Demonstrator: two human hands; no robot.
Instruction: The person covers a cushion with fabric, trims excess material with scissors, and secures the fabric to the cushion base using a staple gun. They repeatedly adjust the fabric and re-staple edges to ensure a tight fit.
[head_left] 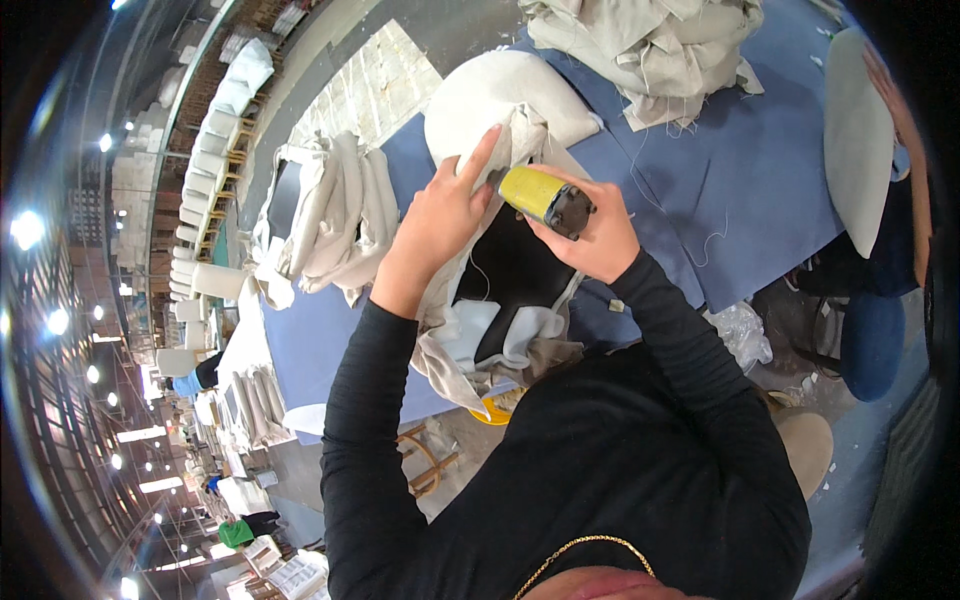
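My right hand [597, 238] is wrapped round a yellow staple gun [533, 192] with a dark end cap. Its nose points left, close to the fingers of my left hand [437, 222]. My left hand presses on the pale fabric cover [517, 137] of a chair part, gripping it at the edge with the index finger stretched out. The chair part has a cream rounded end [490, 88] pointing away from me and a black underside [510, 262]. Loose fabric and white flaps [533, 328] lie at its near end. The staple gun hides part of the cover.
A blue-covered table [690, 200] bears the work. Covered pieces [335, 215] are stacked left, and heaped beige fabric [655, 50] lies at the far side. Another person's arm [905, 140] is beside a pale panel [858, 140] at right. A blue stool seat [872, 345] stands below.
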